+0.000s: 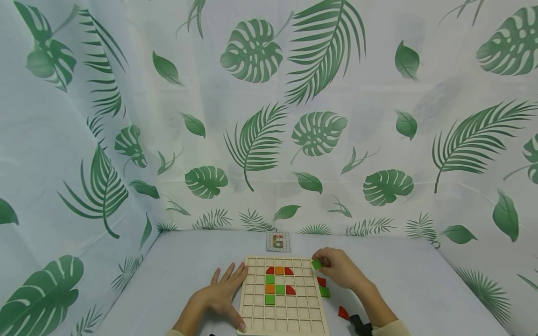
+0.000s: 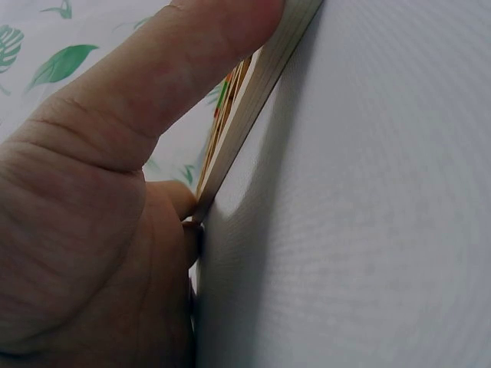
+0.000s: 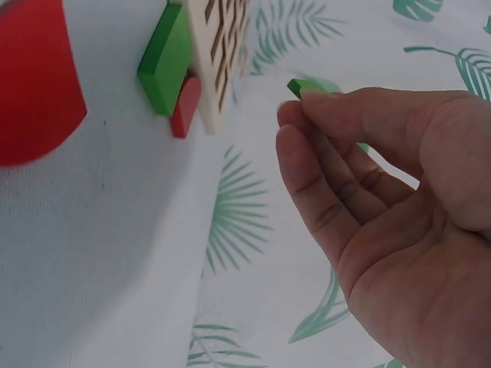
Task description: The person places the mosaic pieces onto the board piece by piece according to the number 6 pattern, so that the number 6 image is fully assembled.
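Note:
A pale wooden grid board (image 1: 298,312) lies on the table, with several green, orange and red tiles set in its upper middle cells. My left hand (image 1: 220,294) spreads its fingers along the board's left side, the thumb at the near left corner. In the left wrist view the thumb (image 2: 153,84) lies against the board's edge (image 2: 253,100). Just off the far right corner, my right hand (image 1: 339,269) pinches a green square tile (image 1: 316,264) between thumb and fingers. The right wrist view shows that tile (image 3: 308,86) mostly covered by fingertips.
Beside the board's right edge lie a red tile (image 1: 322,281) and a green tile (image 1: 325,292). A red quarter-round tile (image 1: 343,312) is nearer, by the right wrist. Behind the board is a small pattern card (image 1: 278,241). A leaf-printed curtain (image 1: 269,140) encloses the table.

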`<state>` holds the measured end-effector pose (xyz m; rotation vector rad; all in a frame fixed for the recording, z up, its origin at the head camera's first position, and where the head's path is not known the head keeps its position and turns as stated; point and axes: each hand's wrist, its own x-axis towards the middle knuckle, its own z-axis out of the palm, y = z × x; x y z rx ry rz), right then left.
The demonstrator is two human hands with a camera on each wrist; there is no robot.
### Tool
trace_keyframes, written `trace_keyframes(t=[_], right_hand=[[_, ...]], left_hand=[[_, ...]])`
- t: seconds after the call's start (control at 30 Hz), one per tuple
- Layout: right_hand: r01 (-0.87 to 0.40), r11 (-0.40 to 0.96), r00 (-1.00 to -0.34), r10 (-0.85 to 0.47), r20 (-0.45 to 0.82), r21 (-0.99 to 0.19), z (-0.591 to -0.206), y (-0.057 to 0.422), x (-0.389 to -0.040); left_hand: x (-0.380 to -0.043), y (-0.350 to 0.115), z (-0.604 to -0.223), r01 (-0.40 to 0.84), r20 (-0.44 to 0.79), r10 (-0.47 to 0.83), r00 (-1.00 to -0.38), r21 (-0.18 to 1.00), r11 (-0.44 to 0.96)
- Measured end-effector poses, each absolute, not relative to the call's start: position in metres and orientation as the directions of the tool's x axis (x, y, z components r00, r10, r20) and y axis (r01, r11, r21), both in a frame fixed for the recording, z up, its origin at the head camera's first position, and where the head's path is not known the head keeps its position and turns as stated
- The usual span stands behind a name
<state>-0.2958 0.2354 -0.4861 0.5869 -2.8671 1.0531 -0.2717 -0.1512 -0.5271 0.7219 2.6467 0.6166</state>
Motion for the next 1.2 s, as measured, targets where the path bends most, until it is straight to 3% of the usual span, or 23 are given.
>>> trace_keyframes(t=[0.57,1.2], right_hand=[[-0.457,0.619,-0.872,-0.452,0.187,-0.639,-0.482,0.216,-0.289],[-0.634,0.444,-0.715,-0.648,0.262,-0.634,-0.488,0.193,-0.28]], left_hand=[[-0.272,-0.151,-0.527,0.396,-0.2,0.542,-0.816,0.49,0.777],[-0.273,-0.152,-0.529,0.402,-0.194,0.546,-0.815,0.489,0.774]])
